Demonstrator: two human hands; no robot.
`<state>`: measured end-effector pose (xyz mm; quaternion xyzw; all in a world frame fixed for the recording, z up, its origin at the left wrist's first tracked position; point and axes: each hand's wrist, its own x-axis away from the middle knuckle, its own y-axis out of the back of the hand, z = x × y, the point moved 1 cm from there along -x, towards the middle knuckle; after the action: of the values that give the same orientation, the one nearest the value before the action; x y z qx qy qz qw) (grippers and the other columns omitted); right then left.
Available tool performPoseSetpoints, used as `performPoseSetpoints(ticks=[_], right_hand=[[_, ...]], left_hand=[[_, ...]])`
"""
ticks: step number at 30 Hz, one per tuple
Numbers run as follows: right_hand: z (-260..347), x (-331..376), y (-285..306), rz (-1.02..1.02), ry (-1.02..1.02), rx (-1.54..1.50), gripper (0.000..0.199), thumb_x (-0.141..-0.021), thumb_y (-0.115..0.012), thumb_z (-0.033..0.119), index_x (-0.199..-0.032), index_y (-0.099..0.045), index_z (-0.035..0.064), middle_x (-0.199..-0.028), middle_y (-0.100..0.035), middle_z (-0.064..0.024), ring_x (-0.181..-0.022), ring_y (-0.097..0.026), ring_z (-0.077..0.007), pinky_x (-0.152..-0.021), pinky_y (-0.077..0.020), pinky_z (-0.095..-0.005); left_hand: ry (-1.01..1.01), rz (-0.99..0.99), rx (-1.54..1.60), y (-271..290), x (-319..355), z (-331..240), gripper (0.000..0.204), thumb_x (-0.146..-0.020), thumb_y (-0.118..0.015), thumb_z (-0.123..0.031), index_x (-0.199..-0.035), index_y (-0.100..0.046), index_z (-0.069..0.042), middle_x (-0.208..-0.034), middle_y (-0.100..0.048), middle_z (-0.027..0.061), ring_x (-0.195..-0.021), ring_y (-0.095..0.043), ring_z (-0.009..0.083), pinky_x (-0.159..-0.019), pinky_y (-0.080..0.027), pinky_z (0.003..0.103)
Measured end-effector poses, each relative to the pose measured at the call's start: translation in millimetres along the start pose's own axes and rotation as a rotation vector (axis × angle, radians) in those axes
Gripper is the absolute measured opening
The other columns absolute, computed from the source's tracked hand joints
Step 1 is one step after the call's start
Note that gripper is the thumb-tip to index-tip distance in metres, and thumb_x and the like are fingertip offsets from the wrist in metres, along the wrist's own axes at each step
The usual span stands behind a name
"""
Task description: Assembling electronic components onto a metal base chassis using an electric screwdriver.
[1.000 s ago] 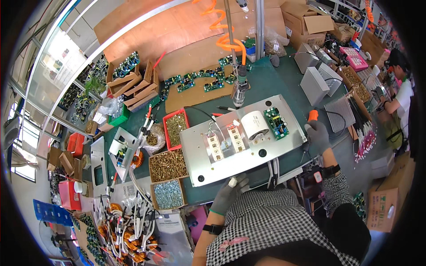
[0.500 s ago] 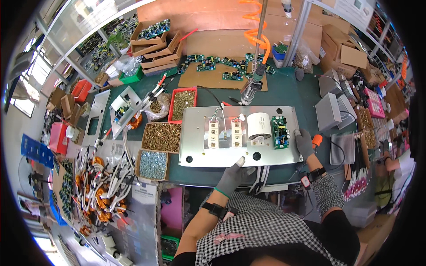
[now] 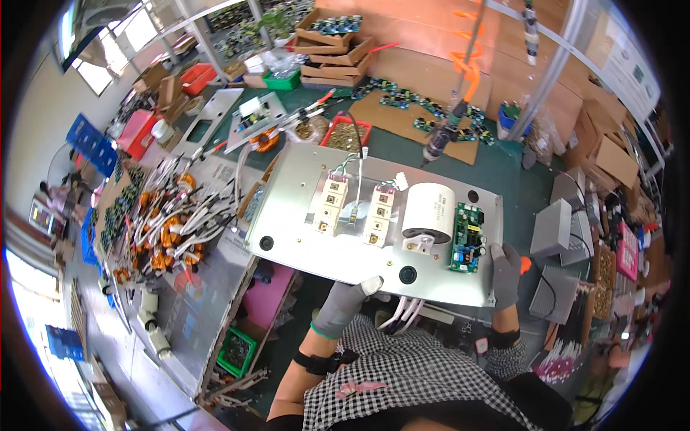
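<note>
A silvery metal panel (image 3: 338, 268) is held up over the front of the bench, tilted a little in view. My left hand (image 3: 341, 305), in a grey glove, grips its front edge with the thumb on top; the other fingers are hidden underneath. My right hand (image 3: 506, 276), also gloved, holds the panel's right edge. Mounted on the panel are a big white cylindrical capacitor (image 3: 429, 212), a green circuit board (image 3: 468, 237) and two cream terminal modules, the left module (image 3: 333, 205) and the right module (image 3: 379, 215). White cables (image 3: 408, 313) hang below its front edge.
An electric screwdriver (image 3: 445, 133) hangs on an orange coiled cord behind the panel. Circuit boards lie on cardboard (image 3: 402, 123). A red bin (image 3: 346, 134) of small parts stands behind. Coils with white cables (image 3: 165, 223) pile up left; finned heat sinks (image 3: 550, 293) stand right.
The panel has come up off the bench toward me and slanted, now covering most of the screw boxes. Both hands keep their hold on it. My view has swung left.
</note>
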<state>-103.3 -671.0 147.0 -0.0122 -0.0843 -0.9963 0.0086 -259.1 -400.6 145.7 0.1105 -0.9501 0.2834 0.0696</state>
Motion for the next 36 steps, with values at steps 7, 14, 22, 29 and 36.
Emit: performPoseSetpoints(ticks=[7, 14, 22, 29, 36], right_hand=[[7.2, 19.6, -67.3, 0.288, 0.088, -0.495, 0.019, -0.094, -0.053, 0.011, -0.110, -0.058, 0.0015, -0.082, -0.063, -0.0020, -0.063, -0.057, -0.0061, -0.052, -0.0423, -0.0170], [47.1, 88.1, -196.7, 0.860, 0.200, -0.829, 0.045, -0.097, -0.045, 0.024, -0.136, -0.042, 0.0008, -0.117, -0.058, -0.0155, -0.099, -0.061, -0.0183, -0.087, -0.0519, -0.0327], [163.6, 330.9, -344.9, 1.252, 0.200, -0.875, 0.051, -0.089, -0.049, 0.023, -0.134, -0.042, 0.0004, -0.116, -0.056, -0.0161, -0.100, -0.059, -0.0215, -0.085, -0.0519, -0.0333], [201.8, 506.6, -412.5, 1.686, 0.086, -0.858, 0.056, -0.082, -0.052, 0.022, -0.132, -0.042, 0.0000, -0.116, -0.054, -0.0166, -0.101, -0.058, -0.0243, -0.084, -0.0520, -0.0339], [194.5, 665.6, -451.6, 1.950, 0.009, -0.555, 0.070, -0.065, -0.050, 0.022, -0.131, -0.042, -0.0015, -0.111, -0.055, -0.0168, -0.099, -0.058, -0.0259, -0.081, -0.0509, -0.0349]], left_hand=[[-0.378, -0.235, -0.174, 28.0, 96.8, -44.7, 0.031, -0.082, -0.074, -0.015, -0.108, -0.065, -0.002, -0.100, -0.067, 0.0037, -0.090, -0.061, 0.0118, -0.077, -0.052, 0.028], [-0.851, -0.484, -0.668, 75.5, 245.8, -107.5, 0.048, -0.077, -0.079, -0.020, -0.118, -0.060, -0.001, -0.111, -0.063, 0.0055, -0.100, -0.058, 0.0152, -0.087, -0.049, 0.033], [-0.900, -0.713, -0.996, 159.5, 479.4, -140.8, 0.047, -0.079, -0.077, -0.015, -0.121, -0.060, -0.003, -0.117, -0.062, 0.0082, -0.106, -0.058, 0.0171, -0.090, -0.047, 0.032], [-1.196, -0.974, 0.194, 220.6, 587.7, -76.2, 0.047, -0.083, -0.073, -0.021, -0.123, -0.055, -0.002, -0.120, -0.059, 0.0086, -0.104, -0.060, 0.0200, -0.086, -0.052, 0.033], [-1.553, -1.136, 0.476, 242.5, 680.2, 10.6, 0.054, -0.086, -0.069, -0.022, -0.131, -0.046, -0.004, -0.126, -0.055, 0.0110, -0.113, -0.057, 0.0254, -0.098, -0.048, 0.042]])
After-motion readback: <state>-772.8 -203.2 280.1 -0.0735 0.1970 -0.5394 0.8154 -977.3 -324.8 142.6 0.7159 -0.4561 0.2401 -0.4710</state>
